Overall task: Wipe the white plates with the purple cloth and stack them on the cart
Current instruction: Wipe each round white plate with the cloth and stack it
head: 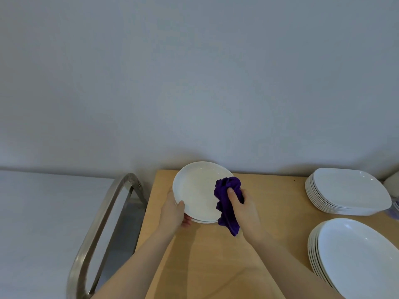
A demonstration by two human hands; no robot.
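**Head view: plate mid-wipe, held tilted above the counter**

Your white plate [197, 190] is tilted towards you over the counter [269, 212], above what looks like another plate. Your left hand [172, 210] grips its near-left rim, thumb on top. Your right hand [241, 203] bunches the purple cloth [226, 203] against its right side. Hard wiping could twist it from that one-sided grip. Unwiped stacks [345, 190] wait right; the cart handle [103, 223] stands left.

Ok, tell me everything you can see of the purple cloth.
The purple cloth is a deep violet, soft-looking fabric, bunched and crumpled rather than folded. The right hand grips it, thumb on top, and presses its upper part against the right side of the round white plate, which the left hand holds tilted above the wooden surface. A loose tail hangs below the plate's rim.
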